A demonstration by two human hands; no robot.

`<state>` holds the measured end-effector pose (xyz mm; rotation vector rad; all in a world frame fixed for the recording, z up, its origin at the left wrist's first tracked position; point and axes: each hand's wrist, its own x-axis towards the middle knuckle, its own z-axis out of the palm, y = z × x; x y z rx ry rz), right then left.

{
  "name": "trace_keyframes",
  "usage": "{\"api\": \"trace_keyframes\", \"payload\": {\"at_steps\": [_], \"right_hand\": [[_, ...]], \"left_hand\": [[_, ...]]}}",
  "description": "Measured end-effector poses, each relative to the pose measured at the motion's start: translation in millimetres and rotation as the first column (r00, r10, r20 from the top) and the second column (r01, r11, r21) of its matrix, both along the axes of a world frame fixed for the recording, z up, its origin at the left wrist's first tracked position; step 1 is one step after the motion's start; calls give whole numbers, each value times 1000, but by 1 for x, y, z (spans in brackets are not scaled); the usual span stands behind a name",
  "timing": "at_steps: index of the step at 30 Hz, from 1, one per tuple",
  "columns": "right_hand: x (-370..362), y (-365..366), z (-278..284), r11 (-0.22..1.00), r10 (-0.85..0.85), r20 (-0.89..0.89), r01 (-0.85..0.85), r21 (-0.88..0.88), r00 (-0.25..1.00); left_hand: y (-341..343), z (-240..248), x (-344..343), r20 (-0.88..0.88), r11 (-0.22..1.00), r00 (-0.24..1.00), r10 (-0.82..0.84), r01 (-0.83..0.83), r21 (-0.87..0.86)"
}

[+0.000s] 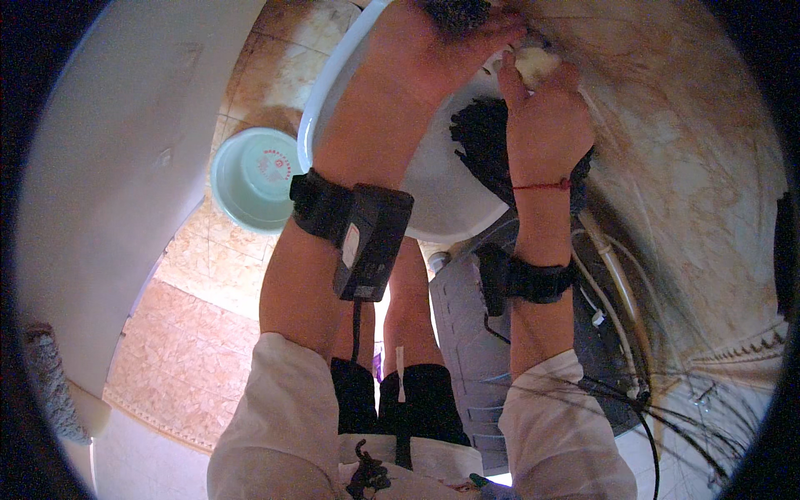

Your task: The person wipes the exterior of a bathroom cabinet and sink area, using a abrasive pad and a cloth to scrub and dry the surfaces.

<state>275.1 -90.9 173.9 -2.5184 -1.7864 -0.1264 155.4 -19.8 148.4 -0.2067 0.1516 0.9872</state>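
Both hands reach up over a white washbasin (333, 83) at the top of the view. The left hand (433, 50) lies across the basin's rim with its fingers curled down onto a dark, bristly clump (457, 15); whether they actually grip it cannot be told, since the fingertips are hidden. The right hand (546, 125) is just beside it, its fingers closed around a small pale, sponge-like lump (533, 65) held over the basin near the marbled wall (683, 167). A dark wet mass (483, 142) lies in the basin just under the right hand. Each forearm carries a black strapped device, and a thin red thread circles the right wrist. A pale green plastic bowl (254, 179) sits on the tiled floor (200, 333) left of the basin.
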Motion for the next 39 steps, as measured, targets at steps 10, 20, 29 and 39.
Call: {"api": "trace_keyframes", "payload": {"at_steps": [10, 20, 29, 39], "right_hand": [[2, 0, -1, 996, 71, 43, -73, 47, 997], [-8, -91, -80, 953, -26, -908, 284, 103, 419], [24, -26, -2, 929, 347, -384, -258, 264, 856], [10, 17, -6, 969, 244, 101, -248, 22, 964]], "left_hand": [[-51, -77, -31, -270, 925, 955, -123, 11, -381], [-148, -68, -45, -977, 901, -64, -205, 378, -214], [-148, -113, -76, -943, 927, 100, -316, 243, -285], [-145, -89, -96, -933, 939, 146, -328, 160, -305]]}}
